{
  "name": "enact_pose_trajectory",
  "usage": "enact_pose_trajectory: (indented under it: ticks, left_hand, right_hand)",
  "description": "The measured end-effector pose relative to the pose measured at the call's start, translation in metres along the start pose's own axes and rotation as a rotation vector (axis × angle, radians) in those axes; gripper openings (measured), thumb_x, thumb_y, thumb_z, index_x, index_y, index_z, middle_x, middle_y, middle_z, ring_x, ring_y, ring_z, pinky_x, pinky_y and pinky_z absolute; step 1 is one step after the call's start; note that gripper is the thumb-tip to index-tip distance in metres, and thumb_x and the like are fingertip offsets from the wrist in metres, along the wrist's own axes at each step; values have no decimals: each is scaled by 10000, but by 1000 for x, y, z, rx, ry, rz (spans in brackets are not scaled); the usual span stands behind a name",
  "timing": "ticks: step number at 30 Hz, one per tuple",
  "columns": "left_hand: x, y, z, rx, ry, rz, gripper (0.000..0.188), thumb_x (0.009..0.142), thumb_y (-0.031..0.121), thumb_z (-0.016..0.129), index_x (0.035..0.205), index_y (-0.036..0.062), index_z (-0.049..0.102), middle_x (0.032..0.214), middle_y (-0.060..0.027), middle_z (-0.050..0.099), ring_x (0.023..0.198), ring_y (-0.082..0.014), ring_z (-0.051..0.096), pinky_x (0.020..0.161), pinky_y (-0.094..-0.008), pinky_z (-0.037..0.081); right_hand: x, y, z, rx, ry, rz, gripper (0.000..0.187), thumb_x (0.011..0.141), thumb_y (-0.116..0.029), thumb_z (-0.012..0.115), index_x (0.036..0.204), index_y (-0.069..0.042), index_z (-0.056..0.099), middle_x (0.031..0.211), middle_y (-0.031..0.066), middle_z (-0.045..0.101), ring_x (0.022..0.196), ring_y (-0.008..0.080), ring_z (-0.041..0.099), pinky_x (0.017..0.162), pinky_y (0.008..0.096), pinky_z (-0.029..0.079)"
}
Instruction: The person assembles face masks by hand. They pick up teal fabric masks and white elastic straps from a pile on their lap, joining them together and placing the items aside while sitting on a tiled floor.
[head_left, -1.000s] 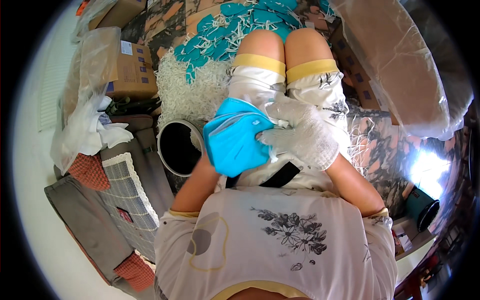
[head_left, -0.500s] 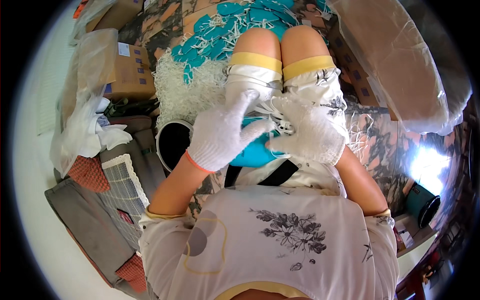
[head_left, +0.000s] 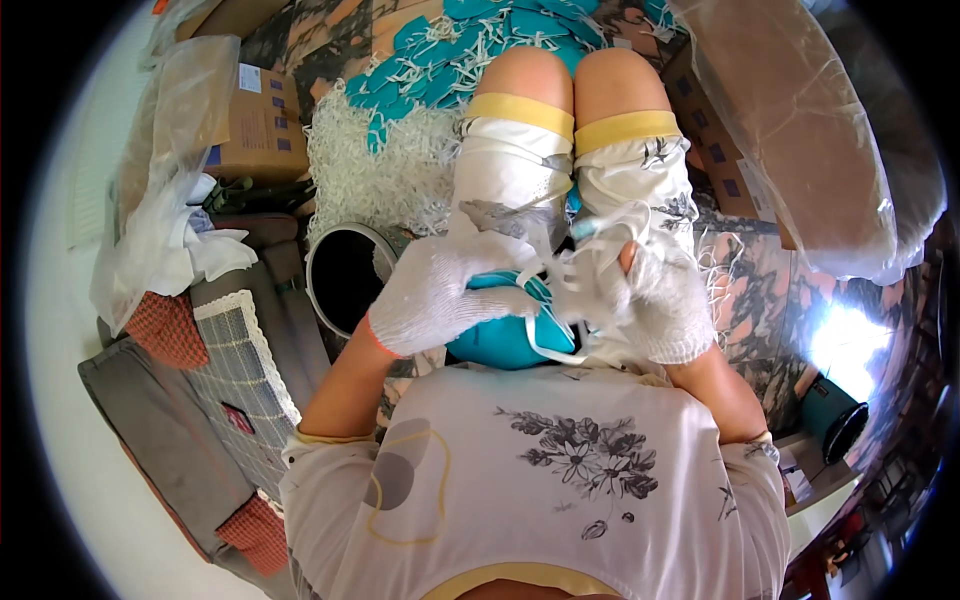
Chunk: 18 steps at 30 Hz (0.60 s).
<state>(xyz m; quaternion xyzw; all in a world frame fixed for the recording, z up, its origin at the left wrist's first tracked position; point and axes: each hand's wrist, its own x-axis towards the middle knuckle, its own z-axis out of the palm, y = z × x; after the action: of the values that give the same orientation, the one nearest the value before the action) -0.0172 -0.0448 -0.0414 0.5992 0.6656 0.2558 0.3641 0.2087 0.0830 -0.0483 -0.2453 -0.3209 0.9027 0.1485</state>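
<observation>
On my lap lies a stack of teal face masks [head_left: 500,338] with white ear loops. My left hand [head_left: 440,292], in a white knit glove, presses down on top of the stack and grips it. My right hand [head_left: 655,300], also gloved, is closed around the white elastic loops [head_left: 560,275] at the stack's right end. A pair of scissors [head_left: 505,212] rests on my left thigh just beyond the hands.
A heap of loose teal masks [head_left: 470,50] and white elastic strips [head_left: 375,170] covers the floor ahead. A round dark bin [head_left: 340,275] stands at my left. Cardboard boxes [head_left: 255,120], plastic bags [head_left: 800,130] and cushions [head_left: 200,400] surround me.
The left hand has moved from under the mask stack to on top of it. The stack has dropped lower on the lap, and the right hand has gathered the loops.
</observation>
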Motion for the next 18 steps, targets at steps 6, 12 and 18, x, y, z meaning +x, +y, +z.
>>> enact_pose_trajectory:
  ticks: [6, 12, 18]
  left_hand:
    - [-15, 1, -8, -39, -140, -23, 132, 806, 141, 741, 860, 25, 708, 736, -137, 652, 625, -272, 620, 610, -301, 485]
    - [-5, 5, -7, -58, -45, 1, 123, 829, 178, 721, 883, 69, 714, 737, -117, 648, 665, -273, 639, 622, -313, 501]
    - [17, 21, -16, 365, -2, 400, 183, 788, 255, 757, 909, 123, 716, 767, -96, 662, 690, -262, 668, 615, -369, 533]
  right_hand:
    - [-37, -10, -13, -246, 306, 97, 266, 900, -255, 712, 851, -6, 632, 740, 30, 622, 643, 120, 589, 596, 264, 497]
    - [-40, -2, -20, -215, 386, -84, 318, 864, -292, 752, 980, -14, 647, 878, 32, 665, 752, 107, 604, 675, 251, 495]
    - [18, -7, 35, -1467, -56, -467, 539, 709, -327, 832, 1124, -46, 634, 1161, 165, 630, 995, 288, 645, 818, 355, 526]
